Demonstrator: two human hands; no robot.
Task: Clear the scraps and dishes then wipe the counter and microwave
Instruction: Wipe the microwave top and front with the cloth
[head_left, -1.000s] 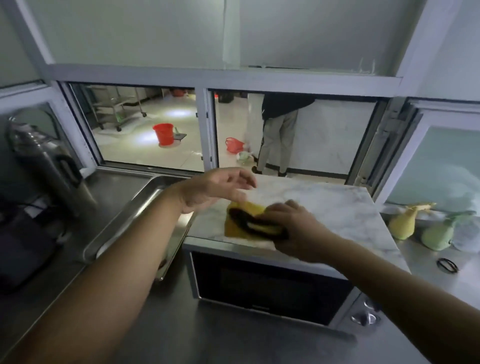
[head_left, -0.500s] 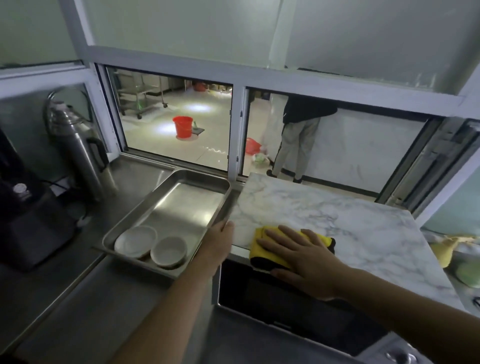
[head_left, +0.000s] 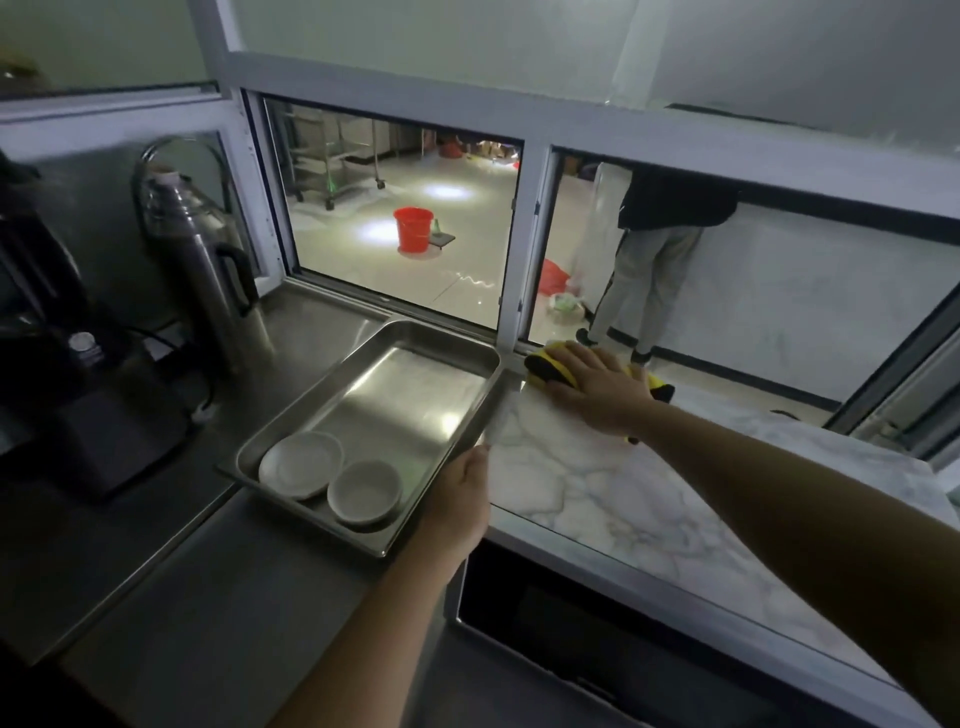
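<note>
R hand (head_left: 597, 387) lies flat, fingers straight & spread, pressing a yellow/black cleaning cloth (head_left: 545, 366) onto the far-left corner of the marble-pattern slab (head_left: 649, 493) that sits on top of the microwave (head_left: 545, 639). Palm-down w/ open fingers makes sense: spreads pressure over the cloth so it wipes a wide strip, no pinch needed. Cloth is right at the slab's back edge, just beside the window frame (head_left: 511, 291), so this looks like the corner pass of the microwave-top wipe.

L hand (head_left: 465, 480) is at the right rim of the stainless steel tray (head_left: 415, 410), near its front corner, fingers curled over the rim as far as I can tell; fingertips hidden behind the rim, so grip depth unclear. Prob holding the tray off/steady so it doesn't slide or block the slab edge while the R wipes next to it. Tray touches or nearly touches the slab side.

Inside the tray, front end: two white shallow dishes (head_left: 301, 462) (head_left: 363, 491) side by side, just touching or overlapping, looking empty. So dishes are gathered there for carrying out, not yet removed. Tray sits on the steel surface (head_left: 208, 597).

Judgement: scraps seem gone, microwave top mid-wipe, surface wipe & dish removal still to do. Risk: a knock to the tray rattles the dishes.
</note>
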